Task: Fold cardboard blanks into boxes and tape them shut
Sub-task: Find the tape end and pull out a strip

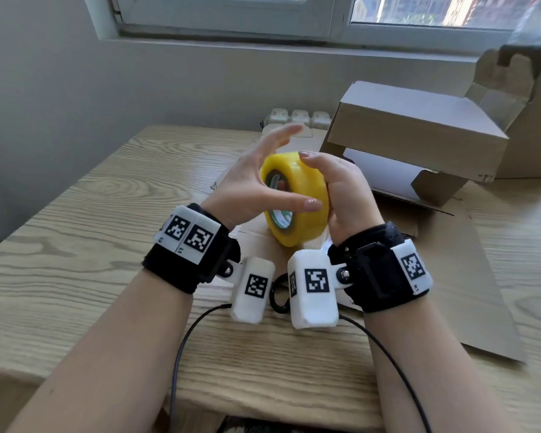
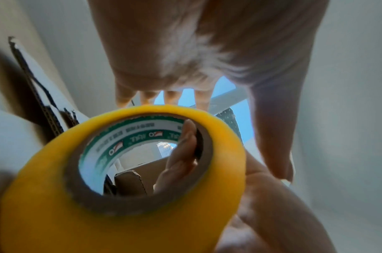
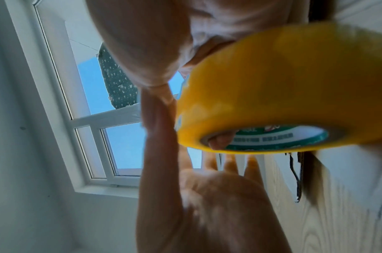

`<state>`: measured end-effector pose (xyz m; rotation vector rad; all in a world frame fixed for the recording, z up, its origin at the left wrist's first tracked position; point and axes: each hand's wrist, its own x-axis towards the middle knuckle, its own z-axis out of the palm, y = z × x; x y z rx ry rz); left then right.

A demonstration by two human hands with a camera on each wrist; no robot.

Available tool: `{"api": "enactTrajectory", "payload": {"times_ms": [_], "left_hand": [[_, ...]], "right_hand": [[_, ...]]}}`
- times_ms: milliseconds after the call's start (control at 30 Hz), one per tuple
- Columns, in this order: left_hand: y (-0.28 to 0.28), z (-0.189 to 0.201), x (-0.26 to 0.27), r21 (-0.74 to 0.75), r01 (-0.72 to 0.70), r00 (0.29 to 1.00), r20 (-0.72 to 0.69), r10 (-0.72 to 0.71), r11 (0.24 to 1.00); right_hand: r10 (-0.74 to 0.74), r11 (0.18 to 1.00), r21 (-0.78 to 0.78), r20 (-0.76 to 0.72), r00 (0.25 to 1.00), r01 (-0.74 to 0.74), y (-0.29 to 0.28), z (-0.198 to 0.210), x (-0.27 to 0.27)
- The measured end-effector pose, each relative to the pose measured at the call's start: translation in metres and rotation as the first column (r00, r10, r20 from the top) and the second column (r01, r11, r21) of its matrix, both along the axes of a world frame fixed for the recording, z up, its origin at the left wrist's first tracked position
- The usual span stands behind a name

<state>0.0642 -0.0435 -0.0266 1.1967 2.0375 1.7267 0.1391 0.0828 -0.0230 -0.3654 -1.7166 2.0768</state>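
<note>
A yellow tape roll [image 1: 306,226] with a brown core and green label is held up above the table. My right hand [image 1: 347,195] grips it, with fingers [image 2: 183,154] hooked through the core and the thumb over the outer rim. My left hand [image 1: 250,179] is beside the roll's left face, fingers spread and straight. Its thumb reaches across the roll's face; I cannot tell whether it touches. In the right wrist view the tape roll [image 3: 283,85] sits under my right palm. A folded cardboard box [image 1: 419,132] stands at the back right on a flat cardboard blank [image 1: 450,276].
The wooden table [image 1: 75,245] stretches to the left and front. Another opened carton [image 1: 519,98] rises at the far right under the window. A white ribbed object [image 1: 300,117] lies by the wall. Cables [image 1: 181,354] run from both wrist cameras across the front of the table.
</note>
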Motion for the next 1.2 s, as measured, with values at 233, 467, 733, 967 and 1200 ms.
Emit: {"api": "enactTrajectory", "payload": {"times_ms": [233,467,733,967,1200], "left_hand": [[-0.0049,0.004,-0.002,0.065,-0.128,0.977,0.181,0.114,0.99],[-0.0003,0.0009,0.0001,0.012,-0.288,0.957,-0.042,0.288,0.958],[0.0006,-0.0006,-0.0034,-0.049,-0.3,0.954,-0.007,0.3,0.953],[-0.0012,0.0026,-0.0036,-0.093,-0.257,0.966,-0.014,0.257,0.962],[-0.0067,0.0042,-0.0065,-0.052,-0.251,0.966,0.048,0.254,0.966]], "right_hand": [[0.076,0.997,0.014,-0.132,0.988,-0.075,-0.0039,0.0032,0.0049],[-0.027,0.975,0.218,-0.108,0.994,0.05,-0.0082,0.0017,-0.0009],[-0.016,0.946,0.322,-0.059,0.998,0.034,-0.0065,0.0017,-0.0009],[-0.004,0.935,0.353,-0.029,1.0,0.014,-0.0055,-0.0003,-0.0011],[-0.093,0.895,0.428,-0.093,0.991,0.124,-0.001,-0.0044,-0.0026]]}}
